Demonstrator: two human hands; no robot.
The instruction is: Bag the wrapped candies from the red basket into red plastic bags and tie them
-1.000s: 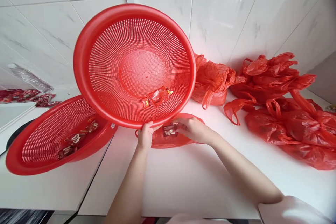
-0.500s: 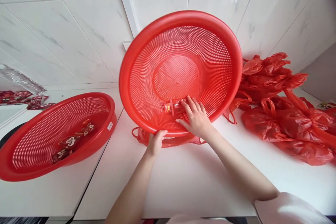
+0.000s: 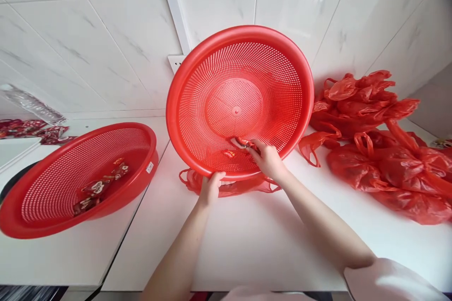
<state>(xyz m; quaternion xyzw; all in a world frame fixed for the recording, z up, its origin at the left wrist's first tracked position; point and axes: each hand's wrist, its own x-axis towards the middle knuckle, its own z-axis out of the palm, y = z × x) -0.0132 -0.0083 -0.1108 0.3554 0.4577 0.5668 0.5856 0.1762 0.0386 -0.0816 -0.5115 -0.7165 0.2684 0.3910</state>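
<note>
A red plastic colander basket is tilted up with its inside facing me. My left hand grips its near rim, thumb over the edge. Inside, my right hand is closed on a small red wrapped packet, partly hidden by the fingers. Another small red and yellow packet lies on the lower inner wall, left of that hand. Beneath the near rim, a red plastic bag lies on the white counter.
To the left stands a second red colander with several dark red packets inside. Knotted red plastic bags are heaped at the right. A clear plastic bottle and more packets lie at far left. Tiled wall rises behind.
My right hand has gone from spread fingers over the packets to closed on one, lifting it a little off the wall. The tilted colander has moved slightly down and away.
</note>
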